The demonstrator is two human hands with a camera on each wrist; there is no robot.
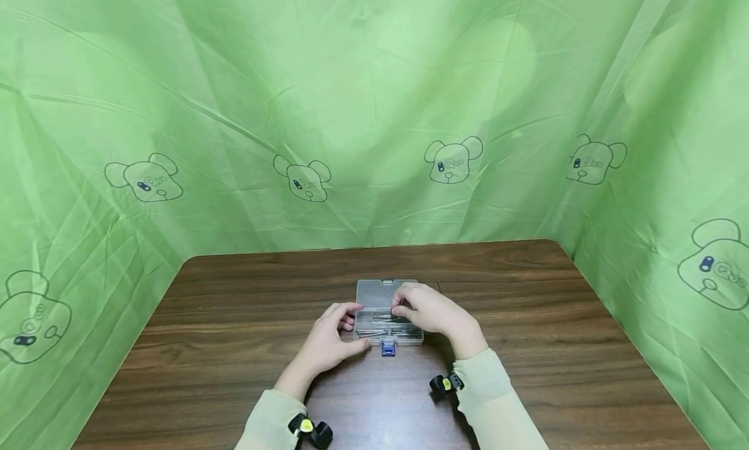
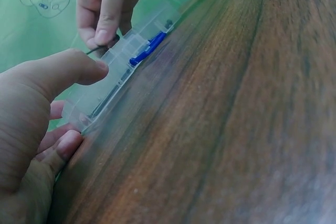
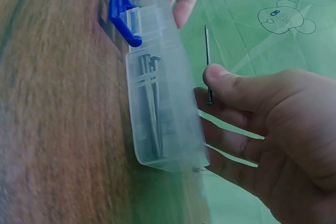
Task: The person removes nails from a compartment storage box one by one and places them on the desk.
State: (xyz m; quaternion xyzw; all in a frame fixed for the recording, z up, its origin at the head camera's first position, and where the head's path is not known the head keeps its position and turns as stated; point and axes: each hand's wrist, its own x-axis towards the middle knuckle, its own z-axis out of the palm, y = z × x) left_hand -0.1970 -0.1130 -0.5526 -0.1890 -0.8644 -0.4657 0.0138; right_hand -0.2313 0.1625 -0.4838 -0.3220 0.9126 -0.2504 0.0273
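I have table (image 1: pixel 526 333) room both sides of the box (image 3: pixel 181 98); left hand (image 1: pixel 326 339) grips its left end, right hand (image 1: pixel 434 310) pinches a nail (image 3: pixel 207 48).

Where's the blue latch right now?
In the head view, the blue latch sits about midway along the near side of the open clear box, just to the right of the left hand.

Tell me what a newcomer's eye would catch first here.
Probably the bright green fabric backdrop printed with animal faces, behind the brown wood-grain table. Next, the blue plastic latch on the near side of the open clear plastic box, held by the left hand. Then the slim dark metal nail, pinched in the right hand over the box.
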